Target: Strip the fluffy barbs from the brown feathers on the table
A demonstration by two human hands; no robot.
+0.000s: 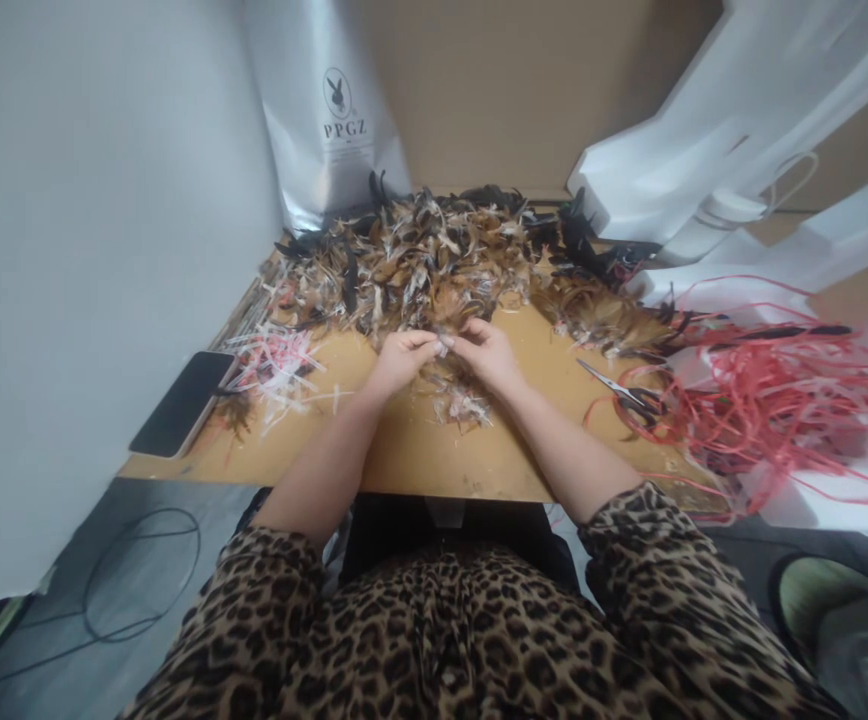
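Observation:
My left hand (402, 361) and my right hand (488, 354) meet over the middle of the wooden table, both pinching the pale base of a small bunch of brown feathers (450, 308). The feather tips fan out beyond my fingers. Right behind them spreads a large heap of brown and black feathers (396, 250). Below my fingers lies a smaller clump of feathers and pale scraps (465, 402) on the table. Exactly how the fingertips grip the feather bases is too small to make out.
Scissors (621, 388) lie at the right beside a tangle of red strips (786, 400). At the left are a phone (183, 404) and white and pink scraps (273, 365). Another feather pile (606, 315) sits right of centre. A silver bag (336, 150) stands behind.

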